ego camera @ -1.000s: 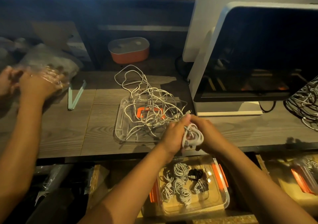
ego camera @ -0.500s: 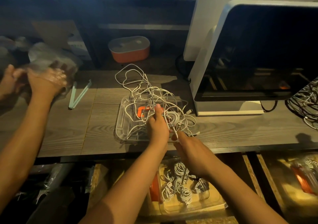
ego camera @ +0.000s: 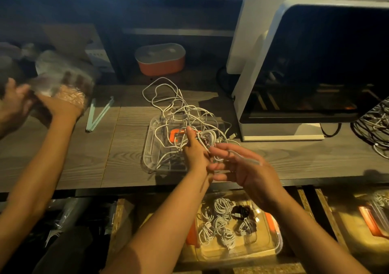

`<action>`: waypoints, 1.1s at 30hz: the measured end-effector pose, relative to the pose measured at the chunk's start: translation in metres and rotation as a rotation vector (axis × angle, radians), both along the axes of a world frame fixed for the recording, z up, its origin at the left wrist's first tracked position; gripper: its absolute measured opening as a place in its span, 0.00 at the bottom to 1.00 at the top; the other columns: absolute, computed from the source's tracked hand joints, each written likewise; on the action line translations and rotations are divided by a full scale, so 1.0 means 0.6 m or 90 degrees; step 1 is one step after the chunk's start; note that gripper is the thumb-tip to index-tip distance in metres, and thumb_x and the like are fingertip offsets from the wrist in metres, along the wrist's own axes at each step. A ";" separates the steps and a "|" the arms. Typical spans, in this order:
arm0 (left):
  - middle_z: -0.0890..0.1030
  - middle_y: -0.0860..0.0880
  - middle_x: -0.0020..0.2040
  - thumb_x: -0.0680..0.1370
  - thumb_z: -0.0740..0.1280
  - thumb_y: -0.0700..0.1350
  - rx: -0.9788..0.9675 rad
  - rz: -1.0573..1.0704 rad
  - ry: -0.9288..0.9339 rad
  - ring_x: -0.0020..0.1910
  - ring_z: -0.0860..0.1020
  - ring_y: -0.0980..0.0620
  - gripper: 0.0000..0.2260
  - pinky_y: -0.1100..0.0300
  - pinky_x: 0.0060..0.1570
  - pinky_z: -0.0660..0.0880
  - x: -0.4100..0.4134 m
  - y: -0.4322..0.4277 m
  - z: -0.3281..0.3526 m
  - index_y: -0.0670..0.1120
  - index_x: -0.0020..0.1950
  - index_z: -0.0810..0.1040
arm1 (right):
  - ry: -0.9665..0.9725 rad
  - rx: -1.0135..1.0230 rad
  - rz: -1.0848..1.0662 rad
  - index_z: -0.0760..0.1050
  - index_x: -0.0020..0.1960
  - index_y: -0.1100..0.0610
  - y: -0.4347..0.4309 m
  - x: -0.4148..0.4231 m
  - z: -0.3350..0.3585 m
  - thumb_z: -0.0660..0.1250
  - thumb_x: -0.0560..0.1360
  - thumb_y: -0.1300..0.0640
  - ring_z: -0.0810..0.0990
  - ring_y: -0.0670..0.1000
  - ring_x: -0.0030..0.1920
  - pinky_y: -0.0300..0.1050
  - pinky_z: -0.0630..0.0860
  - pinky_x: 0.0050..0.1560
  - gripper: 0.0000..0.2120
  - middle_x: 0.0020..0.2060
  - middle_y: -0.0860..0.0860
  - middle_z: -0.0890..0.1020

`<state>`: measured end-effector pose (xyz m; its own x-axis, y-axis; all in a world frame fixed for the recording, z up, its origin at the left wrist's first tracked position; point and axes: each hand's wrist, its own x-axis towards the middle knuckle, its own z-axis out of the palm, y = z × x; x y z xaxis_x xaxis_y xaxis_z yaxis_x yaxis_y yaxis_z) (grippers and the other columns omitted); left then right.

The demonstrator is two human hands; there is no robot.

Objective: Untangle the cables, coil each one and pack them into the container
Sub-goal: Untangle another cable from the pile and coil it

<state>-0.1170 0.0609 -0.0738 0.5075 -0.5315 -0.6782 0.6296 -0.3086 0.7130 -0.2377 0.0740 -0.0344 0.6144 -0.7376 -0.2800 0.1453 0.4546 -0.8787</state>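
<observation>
Cables (ego camera: 181, 109), thin, white and round in section, lie in a loose knot of loops over a clear, shallow plastic tray (ego camera: 151, 147) with rounded corners, which sits on the grey wood-grain table (ego camera: 126, 158) near the middle of its front edge; a few loops spill off the tray toward the back edge. An orange clasp (ego camera: 174, 135) shows through the tray. The left hand (ego camera: 194, 151) hovers over the tray's right side, its fingers curled round a small coil (ego camera: 208, 136) of white cable, thumb raised. The right hand (ego camera: 248, 172) is just beside it at the front edge, fingers loosely spread; a blurred strand (ego camera: 244, 158) crosses them, and I cannot tell whether it is pinched. Below the front edge, the container (ego camera: 271, 246), clear with orange latches, holds several tight white bundles (ego camera: 221, 221) and one black bundle (ego camera: 242, 211). Toward the back edge stands an oval orange box (ego camera: 161, 60) with a grey lid. Mint-green tongs (ego camera: 97, 113) lie left of the tray, near a second person's hands (ego camera: 61, 105) on a crinkled clear bag (ego camera: 61, 71).
</observation>
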 end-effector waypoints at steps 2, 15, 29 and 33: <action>0.75 0.48 0.32 0.75 0.53 0.68 -0.003 -0.011 0.027 0.28 0.74 0.53 0.31 0.62 0.29 0.71 0.002 -0.005 0.010 0.40 0.55 0.74 | 0.015 -0.043 0.026 0.77 0.56 0.60 0.000 0.001 0.010 0.64 0.75 0.57 0.82 0.54 0.43 0.43 0.80 0.42 0.12 0.51 0.57 0.83; 0.67 0.54 0.22 0.81 0.59 0.47 -0.279 -0.455 -0.625 0.22 0.67 0.60 0.21 0.65 0.25 0.61 -0.016 0.017 0.016 0.52 0.27 0.67 | 0.238 -0.230 -0.162 0.79 0.36 0.56 -0.056 -0.025 0.055 0.64 0.76 0.60 0.69 0.44 0.26 0.35 0.64 0.25 0.11 0.26 0.49 0.76; 0.80 0.51 0.32 0.81 0.55 0.55 -0.232 -0.270 -0.005 0.32 0.79 0.56 0.19 0.61 0.36 0.73 -0.029 0.018 0.028 0.45 0.40 0.78 | 0.217 -0.102 -0.321 0.80 0.41 0.60 -0.008 -0.001 -0.032 0.65 0.76 0.58 0.71 0.42 0.27 0.35 0.66 0.26 0.09 0.28 0.48 0.77; 0.82 0.47 0.39 0.81 0.55 0.52 -0.268 -0.287 0.139 0.43 0.79 0.53 0.21 0.58 0.50 0.73 -0.033 0.023 0.029 0.45 0.39 0.83 | 0.211 -0.154 -0.343 0.79 0.37 0.58 -0.014 0.004 -0.023 0.66 0.76 0.58 0.74 0.38 0.27 0.30 0.68 0.26 0.10 0.26 0.45 0.79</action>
